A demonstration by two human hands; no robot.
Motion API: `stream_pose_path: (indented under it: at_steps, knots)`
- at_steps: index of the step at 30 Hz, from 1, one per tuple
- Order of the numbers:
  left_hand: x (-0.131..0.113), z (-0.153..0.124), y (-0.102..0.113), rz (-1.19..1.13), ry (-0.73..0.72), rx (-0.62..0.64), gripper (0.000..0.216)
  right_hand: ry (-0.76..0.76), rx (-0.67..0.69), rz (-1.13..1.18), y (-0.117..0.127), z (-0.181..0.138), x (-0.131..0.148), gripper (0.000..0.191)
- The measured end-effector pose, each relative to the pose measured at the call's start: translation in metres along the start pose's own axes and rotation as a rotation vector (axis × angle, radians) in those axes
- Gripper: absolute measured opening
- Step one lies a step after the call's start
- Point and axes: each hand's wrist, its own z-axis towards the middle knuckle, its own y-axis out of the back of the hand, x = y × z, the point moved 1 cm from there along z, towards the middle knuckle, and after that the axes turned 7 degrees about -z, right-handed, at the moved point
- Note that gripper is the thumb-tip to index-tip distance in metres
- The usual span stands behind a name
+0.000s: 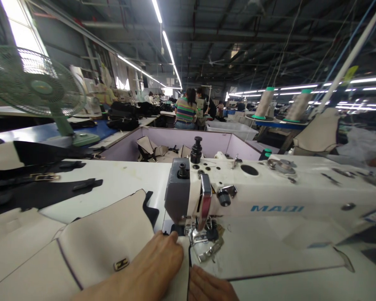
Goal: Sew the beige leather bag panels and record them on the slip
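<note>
A sewing machine (278, 200) with a white body stands to the right, its metal presser foot (202, 238) low at the left end. Beside the foot, my left hand (163, 259) presses down with curled fingers on a cream panel (182, 276) with a dark edge. My right hand (209, 286) is at that edge in front of the foot, fingers together and partly out of frame; its fingertips' grip is partly hidden. Left of my hands lies more cream material (106, 230) with a small metal buckle (121, 264) and a black strap end.
Black and cream pieces with buckles (45, 177) lie on the white table (128, 175) at left. A green fan (40, 88) stands behind them. A lilac-walled bin (188, 140) behind the machine holds cream pieces. Thread cones (265, 103) stand at right; people (186, 109) work farther back.
</note>
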Motion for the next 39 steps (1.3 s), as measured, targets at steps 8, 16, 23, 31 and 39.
stream_pose_path:
  at_steps: [8,16,23,31,39]
  knots:
    - [0.013,0.007,-0.007,-0.077,-0.014,-0.048,0.019,-0.009,0.008,0.019,0.000,0.006,-0.007,0.037]
    - [0.002,0.010,0.011,-0.071,0.014,-0.026,0.016,-0.106,-0.067,0.097,0.007,0.028,-0.012,0.046]
    - [0.000,0.009,0.012,-0.028,-0.032,-0.055,0.017,0.003,0.007,0.019,-0.004,0.005,-0.009,0.041]
    - [0.009,0.010,0.003,-0.075,0.006,-0.054,0.021,-0.017,0.006,0.033,-0.003,0.010,-0.012,0.040]
    - [0.023,0.013,-0.010,-0.121,-0.008,-0.075,0.028,-0.031,0.030,0.089,0.002,0.022,-0.018,0.043]
